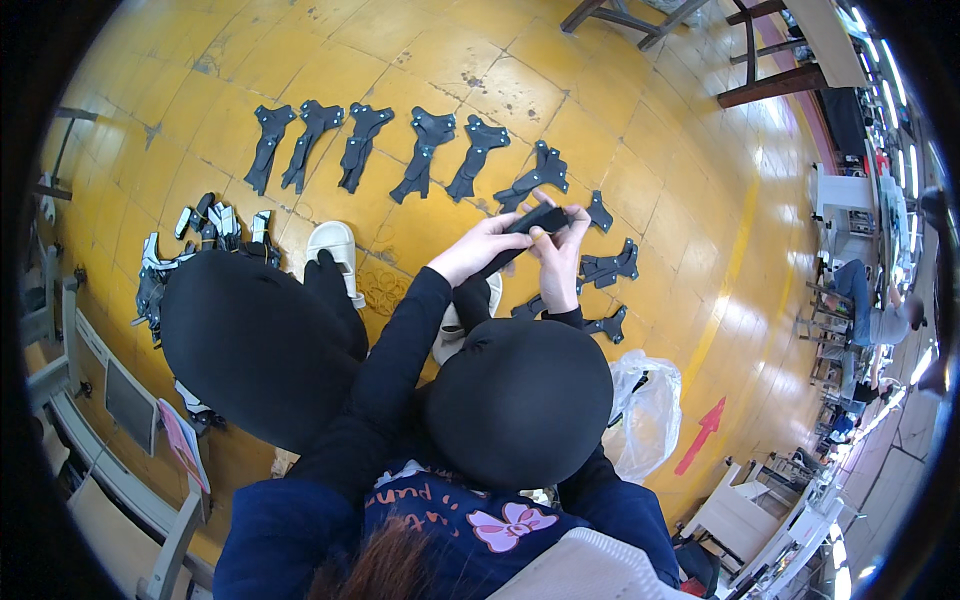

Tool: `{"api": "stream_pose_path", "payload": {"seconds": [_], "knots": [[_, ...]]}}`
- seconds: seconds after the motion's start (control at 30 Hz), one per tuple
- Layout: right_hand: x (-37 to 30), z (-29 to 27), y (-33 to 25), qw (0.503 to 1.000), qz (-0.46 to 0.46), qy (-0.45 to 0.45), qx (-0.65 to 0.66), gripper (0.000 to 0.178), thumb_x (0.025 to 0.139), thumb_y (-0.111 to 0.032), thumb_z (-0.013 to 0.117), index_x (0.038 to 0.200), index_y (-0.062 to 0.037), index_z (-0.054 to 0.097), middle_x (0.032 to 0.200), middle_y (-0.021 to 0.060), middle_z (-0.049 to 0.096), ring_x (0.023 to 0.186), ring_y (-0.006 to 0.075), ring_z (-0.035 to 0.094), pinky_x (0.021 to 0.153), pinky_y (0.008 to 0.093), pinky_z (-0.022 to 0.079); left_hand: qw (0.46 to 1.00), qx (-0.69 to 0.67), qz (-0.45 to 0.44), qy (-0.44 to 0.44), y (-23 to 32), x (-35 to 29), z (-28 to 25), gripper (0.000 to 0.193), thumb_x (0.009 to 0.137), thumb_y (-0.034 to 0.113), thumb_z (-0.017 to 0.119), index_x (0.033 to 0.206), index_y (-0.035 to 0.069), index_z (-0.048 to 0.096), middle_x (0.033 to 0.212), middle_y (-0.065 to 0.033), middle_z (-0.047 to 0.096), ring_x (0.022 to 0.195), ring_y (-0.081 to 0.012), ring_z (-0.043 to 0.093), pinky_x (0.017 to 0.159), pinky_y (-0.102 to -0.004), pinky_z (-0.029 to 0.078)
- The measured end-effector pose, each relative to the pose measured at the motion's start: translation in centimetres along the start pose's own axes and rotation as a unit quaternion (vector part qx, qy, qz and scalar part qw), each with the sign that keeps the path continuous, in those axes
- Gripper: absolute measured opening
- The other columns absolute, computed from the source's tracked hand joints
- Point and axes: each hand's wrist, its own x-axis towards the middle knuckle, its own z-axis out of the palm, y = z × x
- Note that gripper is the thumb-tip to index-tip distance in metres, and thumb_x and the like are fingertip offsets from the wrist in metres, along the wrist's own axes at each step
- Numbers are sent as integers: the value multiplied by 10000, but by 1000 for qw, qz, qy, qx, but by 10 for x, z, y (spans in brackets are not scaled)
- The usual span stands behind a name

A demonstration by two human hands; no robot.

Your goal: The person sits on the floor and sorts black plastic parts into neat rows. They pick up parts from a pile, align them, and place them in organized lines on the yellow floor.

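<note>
Between my two hands, above my right knee, I hold a black strap-like piece (512,243). My left hand (476,247) is closed round its lower side, and my right hand (560,252) pinches its upper end. Similar flat black pieces, forked at one end with small light dots, lie on the floor in a curved row. One of these black forked pieces (424,152) is beyond my hands, and another forked piece (612,265) lies to their right. What exactly the pieces are, I cannot make out.
A heap of black and white pieces (215,228) lies on the yellow floor (420,50) by my left foot. A clear plastic bag (645,410) stands right of my knee. Thin bands (385,290) are scattered between my sandals. Seated people and workbenches line the far right.
</note>
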Motion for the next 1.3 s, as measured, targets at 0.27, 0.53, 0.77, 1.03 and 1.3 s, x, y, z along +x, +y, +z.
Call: {"api": "stream_pose_path", "payload": {"seconds": [0.27, 0.53, 0.77, 1.03, 1.3], "knots": [[-8, 11, -11, 954, -280, -98, -48, 665, 688, -19, 751, 1124, -147, 264, 1346, 210, 400, 1237, 323, 417, 1029, 427, 318, 984, 132, -9, 123, -15, 9, -8, 280, 775, 234, 647, 926, -2, 649, 717, -49, 628, 539, -102, 538, 480, -239, 420], [-13, 14, 16, 967, 49, 142, 205, 573, 861, -40, 588, 1281, -154, 216, 1281, 170, 429, 1153, 197, 435, 1025, 376, 312, 951, 191, 183, 163, -10, 12, -16, 336, 820, 198, 653, 1067, -21, 592, 865, -82, 633, 822, -160, 575, 767, -281, 443], [-11, -7, 39, 988, 147, 18, 48, 622, 812, 19, 604, 1286, -102, 220, 1072, 172, 580, 943, 191, 588, 866, 291, 443, 935, 337, -70, -91, -11, -3, -39, 532, 778, 242, 680, 1208, -32, 527, 1137, -163, 598, 1044, -236, 560, 921, -312, 411], [-16, -7, 83, 977, 166, -46, -125, 600, 762, 24, 670, 1220, -111, 306, 966, 111, 564, 866, 153, 572, 760, 264, 464, 977, 3, -203, 73, -65, -3, -67, 371, 930, 289, 522, 1118, -24, 583, 1020, -86, 621, 1005, -153, 558, 840, -304, 453], [29, -38, 150, 969, 227, 90, -43, 529, 775, -123, 715, 1165, -101, 358, 901, 59, 551, 827, 129, 551, 707, 292, 449, 730, 456, -69, 504, -125, -40, -195, 261, 741, 204, 689, 896, 0, 637, 844, -158, 641, 830, -318, 613, 740, -387, 487]]}}
